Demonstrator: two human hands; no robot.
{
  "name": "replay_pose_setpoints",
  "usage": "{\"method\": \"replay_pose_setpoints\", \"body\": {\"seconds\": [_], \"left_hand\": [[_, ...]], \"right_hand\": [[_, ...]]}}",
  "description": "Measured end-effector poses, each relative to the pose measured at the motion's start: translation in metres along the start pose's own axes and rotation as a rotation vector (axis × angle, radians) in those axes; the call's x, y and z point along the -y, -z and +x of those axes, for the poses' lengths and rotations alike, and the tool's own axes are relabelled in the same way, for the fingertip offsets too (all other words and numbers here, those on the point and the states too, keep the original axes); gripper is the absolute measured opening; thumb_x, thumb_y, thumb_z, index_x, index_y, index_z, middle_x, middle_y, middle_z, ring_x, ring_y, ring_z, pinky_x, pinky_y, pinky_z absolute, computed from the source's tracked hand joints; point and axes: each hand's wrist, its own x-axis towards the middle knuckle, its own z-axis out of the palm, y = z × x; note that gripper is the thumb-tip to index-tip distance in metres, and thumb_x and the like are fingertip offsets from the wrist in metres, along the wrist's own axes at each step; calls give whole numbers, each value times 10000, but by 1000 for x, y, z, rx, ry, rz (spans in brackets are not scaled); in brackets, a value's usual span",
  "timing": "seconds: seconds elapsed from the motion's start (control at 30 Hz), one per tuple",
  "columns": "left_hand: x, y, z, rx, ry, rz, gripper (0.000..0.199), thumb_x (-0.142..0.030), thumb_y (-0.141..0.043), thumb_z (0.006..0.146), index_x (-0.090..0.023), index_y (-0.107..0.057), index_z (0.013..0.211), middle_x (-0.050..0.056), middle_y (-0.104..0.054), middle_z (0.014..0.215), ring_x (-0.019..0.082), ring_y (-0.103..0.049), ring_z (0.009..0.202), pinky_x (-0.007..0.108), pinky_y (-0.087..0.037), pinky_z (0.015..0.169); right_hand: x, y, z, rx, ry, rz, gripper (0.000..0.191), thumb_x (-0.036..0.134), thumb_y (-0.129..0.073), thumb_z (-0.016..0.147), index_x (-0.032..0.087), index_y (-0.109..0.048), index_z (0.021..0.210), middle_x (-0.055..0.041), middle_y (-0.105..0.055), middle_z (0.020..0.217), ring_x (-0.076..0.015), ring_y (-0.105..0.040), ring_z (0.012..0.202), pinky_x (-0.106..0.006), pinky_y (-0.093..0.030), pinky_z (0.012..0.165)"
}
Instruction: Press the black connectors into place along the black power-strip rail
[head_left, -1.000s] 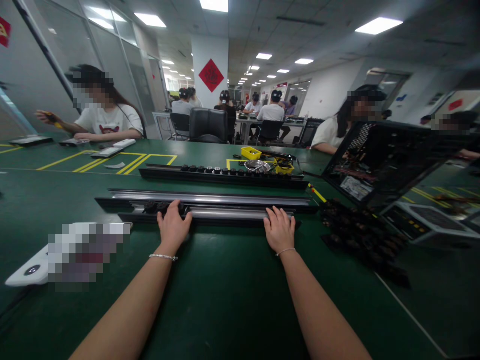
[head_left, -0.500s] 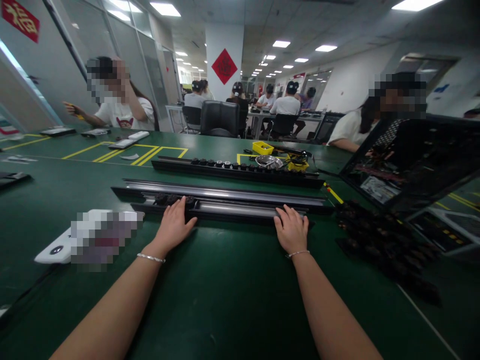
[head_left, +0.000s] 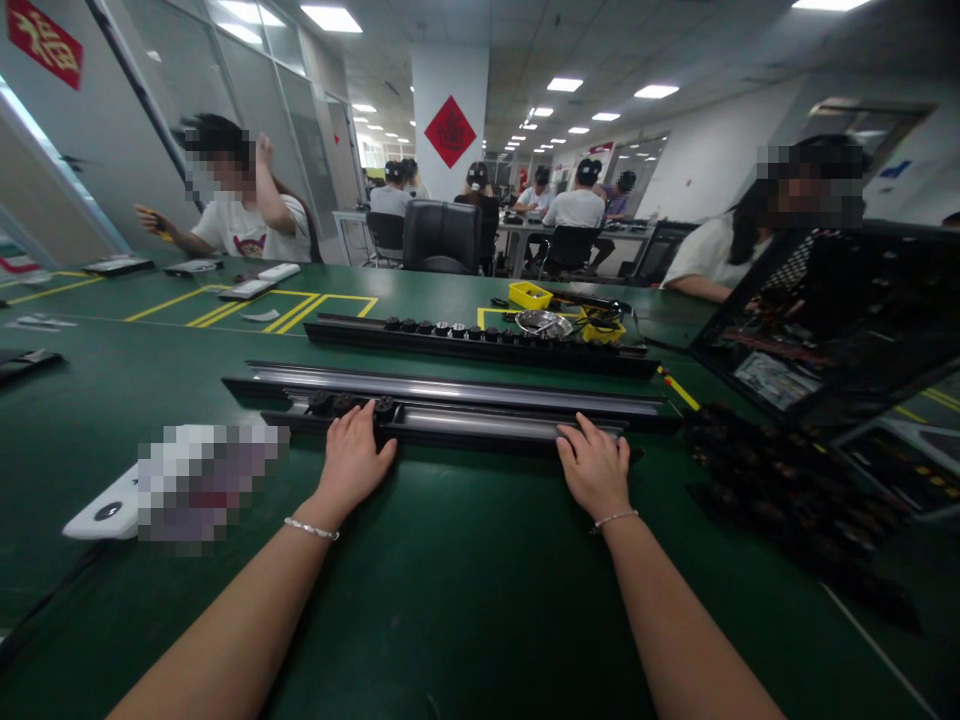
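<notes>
A long black rail (head_left: pixel 472 424) lies crosswise in front of me, a grey strip along its top. My left hand (head_left: pixel 355 452) rests on its left part, fingers stretched over it and thumb apart. Small black round-topped pieces (head_left: pixel 321 403) sit in the rail around those fingertips; the fingers partly cover them. Toward the right end, my right hand (head_left: pixel 597 462) lies with spread fingers on the rail's top and near edge. Directly behind is a second black rail (head_left: pixel 450 386) with a shiny strip. Farther back, a third rail (head_left: pixel 352 333) carries a row of round black pieces.
A white device with a cable (head_left: pixel 105 510) lies left on the green table (head_left: pixel 465 580). At right are a heap of dark parts (head_left: pixel 787 480) and a tilted black case (head_left: pixel 840 300). Behind are a yellow bin (head_left: pixel 529 294) and a metal dish (head_left: pixel 544 323). Other people sit beyond.
The view shifts slightly, so the rails' right ends and both my hands appear a little farther right. My hands stay on the front rail. The person at left has shifted a raised hand.
</notes>
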Motion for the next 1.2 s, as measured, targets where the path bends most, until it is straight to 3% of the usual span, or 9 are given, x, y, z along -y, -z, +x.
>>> {"method": "replay_pose_setpoints", "body": {"seconds": [0.4, 0.93, 1.2], "left_hand": [[-5, 7, 2, 67, 25, 12, 638, -366, -482, 797, -94, -357, 1360, 153, -532, 1295, 311, -361, 1294, 483, -246, 1086], [-1, 6, 4, 32, 58, -55, 549, -363, -513, 763, -133, -443, 1257, 159, -553, 1242, 295, -405, 1268, 483, -284, 1072], [-2, 5, 3, 33, 41, -85, 347, -326, -516, 754, -168, -499, 1063, 142, -575, 1186, 302, -421, 1250, 521, -254, 1072]], "right_hand": [[1, 0, -1, -31, 9, -1, 430, 416, -277, 928, 274, -621, 1144, -42, -433, 1412, -238, -432, 1212, -541, -179, 1068], [1, 1, 0, -20, 5, 17, 430, 423, -277, 927, 273, -637, 1106, -48, -439, 1406, -249, -439, 1204, -553, -178, 1061], [0, 0, 0, -32, 18, 20, 411, 416, -296, 921, 271, -645, 1084, -51, -452, 1395, -252, -451, 1192, -560, -185, 1054]]}}
